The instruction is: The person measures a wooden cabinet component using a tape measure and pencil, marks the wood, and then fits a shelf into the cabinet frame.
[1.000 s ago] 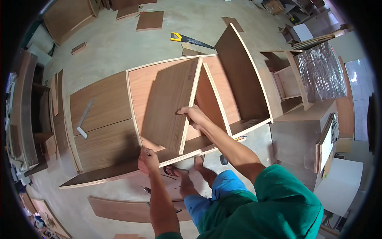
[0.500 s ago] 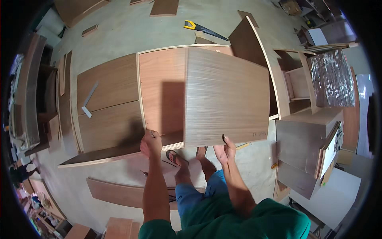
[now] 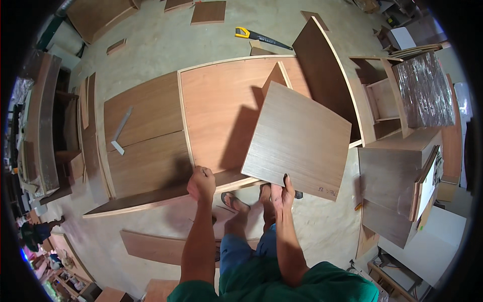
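- The right hand closes its grip on the lower edge of a pale grey-brown square wooden panel, thumb on the upper face, and holds it in the air, tilted, above the cabinet.
- The panel shows a fine straight grain, a smooth face and thin edges; there is small handwriting near its lower right corner.
- The left hand is curled into a fist and rests on the front edge of a large reddish-brown plywood cabinet carcass lying flat on the floor; I cannot tell whether it holds something.
- Below the hands, a foot in a dark sandal stands on the floor, just beside a long brown plywood strip.
- The panel throws a dark shadow on the cabinet back, and behind it a thin upright divider board stands inside the cabinet.
- In the left section of the cabinet lies a grey metal square ruler.
- The pale concrete floor carries dust and offcuts.
- At the right stand unfinished wooden drawer units, one with a roll in clear plastic wrap on it.
- Far away, a handsaw with yellow and black handle lies on the floor, and more brown boards lie beyond.
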### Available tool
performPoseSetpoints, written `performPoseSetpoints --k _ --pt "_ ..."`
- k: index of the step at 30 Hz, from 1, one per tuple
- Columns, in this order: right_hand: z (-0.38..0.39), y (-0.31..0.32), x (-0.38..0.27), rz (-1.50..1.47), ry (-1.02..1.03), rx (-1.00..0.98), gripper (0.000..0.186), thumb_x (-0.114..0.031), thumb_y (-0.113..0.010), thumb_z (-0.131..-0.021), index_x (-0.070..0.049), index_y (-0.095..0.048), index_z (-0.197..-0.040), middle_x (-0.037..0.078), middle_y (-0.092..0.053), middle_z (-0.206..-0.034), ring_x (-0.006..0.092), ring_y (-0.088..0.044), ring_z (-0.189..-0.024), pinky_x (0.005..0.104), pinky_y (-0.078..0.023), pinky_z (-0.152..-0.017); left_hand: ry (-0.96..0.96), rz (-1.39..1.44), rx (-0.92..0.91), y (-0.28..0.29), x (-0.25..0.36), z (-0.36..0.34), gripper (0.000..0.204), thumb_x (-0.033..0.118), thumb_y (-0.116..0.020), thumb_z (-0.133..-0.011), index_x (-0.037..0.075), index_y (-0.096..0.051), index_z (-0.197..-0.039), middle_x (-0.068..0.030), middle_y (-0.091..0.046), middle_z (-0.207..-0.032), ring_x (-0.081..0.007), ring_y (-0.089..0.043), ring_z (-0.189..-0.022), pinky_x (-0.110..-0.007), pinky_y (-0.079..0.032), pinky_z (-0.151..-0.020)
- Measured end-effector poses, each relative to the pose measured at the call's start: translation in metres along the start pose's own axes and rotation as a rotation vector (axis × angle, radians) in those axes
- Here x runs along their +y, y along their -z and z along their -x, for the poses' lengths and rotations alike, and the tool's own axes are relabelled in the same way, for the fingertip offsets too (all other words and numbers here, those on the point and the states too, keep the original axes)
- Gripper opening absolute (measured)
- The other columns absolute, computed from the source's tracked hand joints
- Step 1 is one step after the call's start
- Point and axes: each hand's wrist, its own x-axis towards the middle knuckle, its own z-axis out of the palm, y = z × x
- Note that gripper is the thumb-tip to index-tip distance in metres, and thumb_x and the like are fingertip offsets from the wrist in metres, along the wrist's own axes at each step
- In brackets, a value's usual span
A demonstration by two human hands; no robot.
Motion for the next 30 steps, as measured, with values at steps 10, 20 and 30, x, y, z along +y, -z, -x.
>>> performPoseSetpoints --k 10,20,30 --pt "0.036 0.001 -0.036 1.168 -0.621 0.204 0.05 -0.057 -0.074 -0.1 -0.007 -0.073 -0.102 0.005 -0.074 -0.082 0.0127 -0.068 -0.067 0.0261 -0.057 -0.062 -0.063 -0.024 0.033 -0.002 -0.006 0.001 0.027 0.037 -0.057 -0.098 0.019 -0.077 -0.096 -0.0172 -0.077 -0.081 -0.0432 -0.075 -0.075 -0.055 -0.06 -0.068" --pt "-0.061 -0.076 -0.118 2.047 0.567 -0.013 0.049 -0.036 -0.067 -0.107 0.008 -0.069 -0.13 0.022 -0.077 -0.113 0.0295 -0.075 -0.097 0.0398 -0.059 -0.089 -0.248 0.053 0.119 0.016 -0.052 -0.005 0.032 0.032 -0.061 -0.093 0.002 -0.074 -0.098 -0.0168 -0.078 -0.082 -0.0323 -0.077 -0.076 -0.047 -0.06 -0.07" --pt "-0.162 -0.077 -0.039 2.761 1.133 0.128 0.068 -0.059 -0.03 -0.114 -0.018 -0.043 -0.166 0.018 -0.042 -0.17 0.0363 -0.04 -0.156 0.0634 -0.037 -0.116 -0.055 0.184 0.035 0.059 -0.055 0.015 0.027 0.029 -0.059 -0.097 0.005 -0.07 -0.095 -0.0184 -0.075 -0.079 -0.0348 -0.077 -0.077 -0.048 -0.062 -0.073"
